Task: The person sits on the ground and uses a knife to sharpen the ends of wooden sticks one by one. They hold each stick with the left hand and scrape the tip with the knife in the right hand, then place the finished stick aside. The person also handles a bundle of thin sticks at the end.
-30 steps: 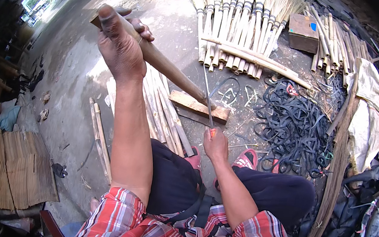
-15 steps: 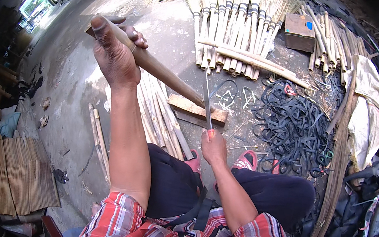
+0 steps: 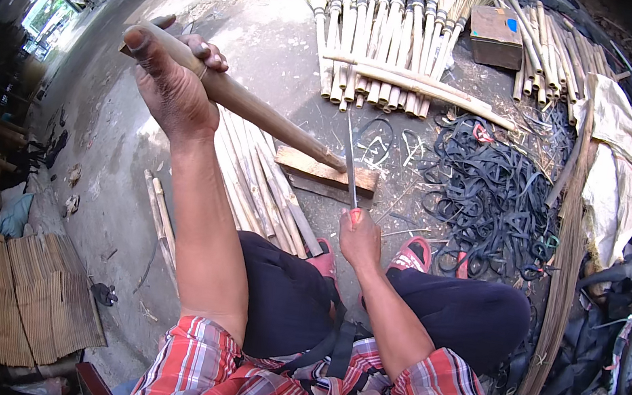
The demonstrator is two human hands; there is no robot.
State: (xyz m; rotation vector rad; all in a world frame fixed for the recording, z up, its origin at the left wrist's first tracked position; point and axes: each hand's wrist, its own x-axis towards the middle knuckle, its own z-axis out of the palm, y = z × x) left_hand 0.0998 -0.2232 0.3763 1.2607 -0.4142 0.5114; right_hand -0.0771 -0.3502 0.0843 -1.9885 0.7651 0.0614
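My left hand [image 3: 177,87] is wrapped round the upper end of a brown bamboo pole [image 3: 270,120], the thumb lying along it. The pole slants down to the right, and its lower end is at a wooden block [image 3: 328,170] on the ground. My right hand [image 3: 359,241] grips the red handle of a long, narrow metal blade [image 3: 352,154]; whether it is a knife or a saw I cannot tell. The blade points away from me and crosses beside the pole's lower end. Several pale bamboo poles [image 3: 265,182] lie under and beyond my left forearm.
Finished brooms [image 3: 380,39] lie in a row ahead, with loose poles [image 3: 430,89] across their handles. A cardboard box [image 3: 497,38] and stacked bamboo stand far right. Black rubber strips [image 3: 488,191] are heaped right of my feet. A slatted bamboo panel [image 3: 23,297] lies left.
My left hand and the upper end of the pole have shifted a little left. The blade has moved slightly right against the block. The whole view has shifted slightly.
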